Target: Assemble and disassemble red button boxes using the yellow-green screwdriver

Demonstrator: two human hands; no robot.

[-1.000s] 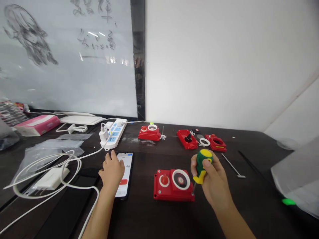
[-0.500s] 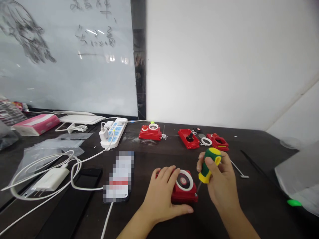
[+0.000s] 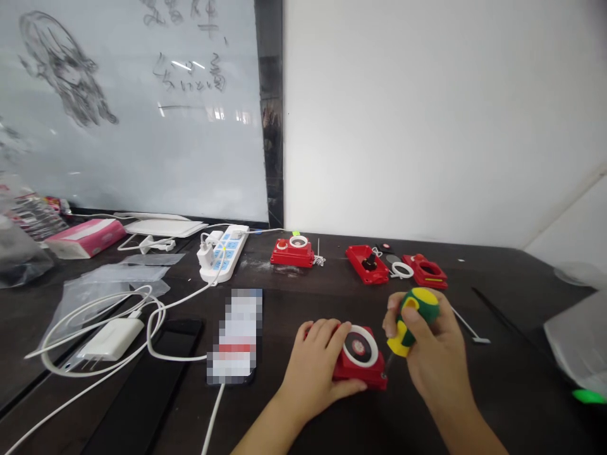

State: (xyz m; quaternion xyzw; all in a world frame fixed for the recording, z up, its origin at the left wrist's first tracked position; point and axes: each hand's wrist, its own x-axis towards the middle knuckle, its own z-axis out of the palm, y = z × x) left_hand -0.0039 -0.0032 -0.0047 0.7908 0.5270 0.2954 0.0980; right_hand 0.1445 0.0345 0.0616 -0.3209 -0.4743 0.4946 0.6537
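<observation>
My left hand is closed over the left side of a red box, fingers on top and thumb along the near edge. On the box's top face a white ring surrounds a dark disc with a red and white mark. My right hand grips a screwdriver by its thick green and yellow handle. Its shaft slants down toward a screw at the box's near right corner; whether the tip touches the screw is hard to make out. My left fingers hide the box's left end.
Behind stand another red box, an opened red shell, a red cover and a loose white ring. Leftward lie a phone, a black slab, a white charger with cables and a power strip.
The whole scene has shifted slightly right in view. In my right hand the screwdriver's handle has turned and tilted further right. My left hand keeps its hold on the red box.
</observation>
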